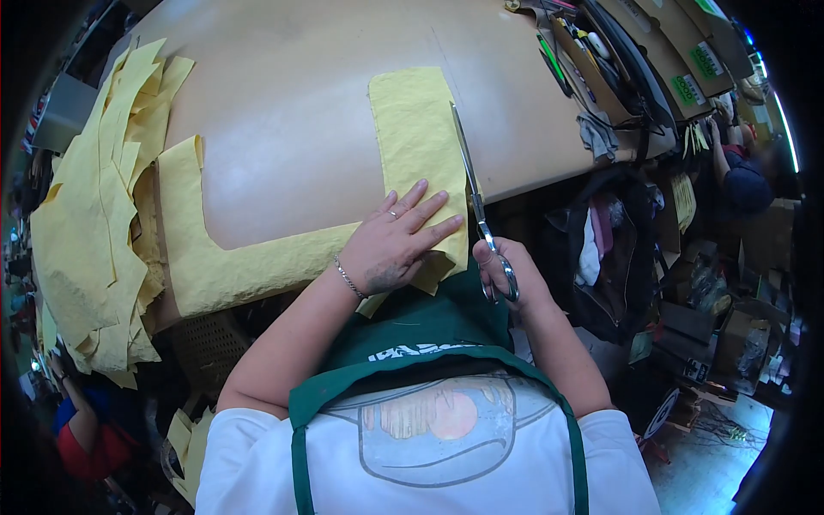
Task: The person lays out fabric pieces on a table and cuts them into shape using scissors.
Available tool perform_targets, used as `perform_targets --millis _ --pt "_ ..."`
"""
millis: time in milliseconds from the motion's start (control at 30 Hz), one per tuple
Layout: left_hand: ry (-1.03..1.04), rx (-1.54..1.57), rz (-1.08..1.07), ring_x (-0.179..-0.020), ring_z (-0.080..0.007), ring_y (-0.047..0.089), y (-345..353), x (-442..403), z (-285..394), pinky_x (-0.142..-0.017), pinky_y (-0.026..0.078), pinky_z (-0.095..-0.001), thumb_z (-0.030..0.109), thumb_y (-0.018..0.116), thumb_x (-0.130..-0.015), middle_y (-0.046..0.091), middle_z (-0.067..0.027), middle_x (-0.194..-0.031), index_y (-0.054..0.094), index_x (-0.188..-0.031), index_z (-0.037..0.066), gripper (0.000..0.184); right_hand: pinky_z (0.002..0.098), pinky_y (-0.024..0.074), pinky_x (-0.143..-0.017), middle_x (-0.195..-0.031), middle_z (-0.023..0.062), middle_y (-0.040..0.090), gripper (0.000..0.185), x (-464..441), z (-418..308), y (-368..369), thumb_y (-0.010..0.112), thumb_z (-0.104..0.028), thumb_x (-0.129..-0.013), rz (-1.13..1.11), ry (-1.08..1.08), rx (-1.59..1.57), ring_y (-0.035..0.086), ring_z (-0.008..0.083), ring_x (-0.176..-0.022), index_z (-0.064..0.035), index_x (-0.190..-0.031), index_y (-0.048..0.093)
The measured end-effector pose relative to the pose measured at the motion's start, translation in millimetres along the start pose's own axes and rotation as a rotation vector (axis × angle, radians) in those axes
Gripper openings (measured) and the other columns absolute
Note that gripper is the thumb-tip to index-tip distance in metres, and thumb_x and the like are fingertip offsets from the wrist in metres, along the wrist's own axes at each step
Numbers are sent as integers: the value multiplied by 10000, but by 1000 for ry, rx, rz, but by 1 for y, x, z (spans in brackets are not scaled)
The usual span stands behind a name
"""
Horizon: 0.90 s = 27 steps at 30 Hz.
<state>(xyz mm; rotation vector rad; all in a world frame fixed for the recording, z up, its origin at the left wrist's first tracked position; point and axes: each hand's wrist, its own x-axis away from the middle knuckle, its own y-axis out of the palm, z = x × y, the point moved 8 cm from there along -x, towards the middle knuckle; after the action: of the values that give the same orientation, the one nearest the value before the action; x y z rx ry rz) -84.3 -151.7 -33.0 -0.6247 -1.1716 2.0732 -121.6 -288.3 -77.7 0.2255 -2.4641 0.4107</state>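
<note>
My left hand (402,236) lies flat with its fingers spread on a yellow leather-like sheet (416,129). The sheet's material is hard to be sure of; it has a U-shaped outline, with a long strip running left along the table's near edge. In my right hand (515,270) is a pair of long metal scissors (475,193), my fingers through the handles. Their blades point away from me along the right edge of the sheet's upright arm. The blades look nearly closed, with the tip close to the sheet's upper right edge.
A tall pile of yellow sheets (94,206) hangs over the table's left end. At the back right of the table (300,51) lie an open case of pens and tools (592,51) and a grey cloth (596,136). A dark bag (614,257) hangs right. Other people (745,176) are nearby.
</note>
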Motion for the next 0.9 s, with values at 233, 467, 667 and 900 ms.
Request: perform_targets --millis 233,467,667,900 --pt "-6 27 -3 -1250 -313 228 0 0 0 -979 249 -500 81 513 -712 299 -74 -1332 372 -1248 242 577 217 381 -377 -492 2 445 625 3 -1 2 531 -652 -653 39 24 9 455 77 -405 -29 -665 487" --pt "5 23 22 -1227 -327 267 -3 1 2 -961 278 -491 119 527 -727 323 -96 -1310 375 -1243 245 552 217 379 -376 -494 3 446 606 2 3 2 541 -634 -664 37 26 5 448 76 -400 -31 -664 484" --pt "15 76 -19 -1247 -331 223 1 3 1 -976 245 -510 66 524 -697 290 -86 -1335 354 -1260 254 617 220 379 -378 -501 15 444 649 -6 -13 1 501 -682 -649 -46 0 -65 457 89 -411 -34 -673 478" --pt "32 112 -18 -1247 -334 220 1 7 5 -969 245 -519 72 523 -708 284 -87 -1337 351 -1262 258 610 226 380 -380 -503 23 439 689 -16 -19 3 466 -717 -635 -23 -32 -106 461 95 -418 -30 -674 470"
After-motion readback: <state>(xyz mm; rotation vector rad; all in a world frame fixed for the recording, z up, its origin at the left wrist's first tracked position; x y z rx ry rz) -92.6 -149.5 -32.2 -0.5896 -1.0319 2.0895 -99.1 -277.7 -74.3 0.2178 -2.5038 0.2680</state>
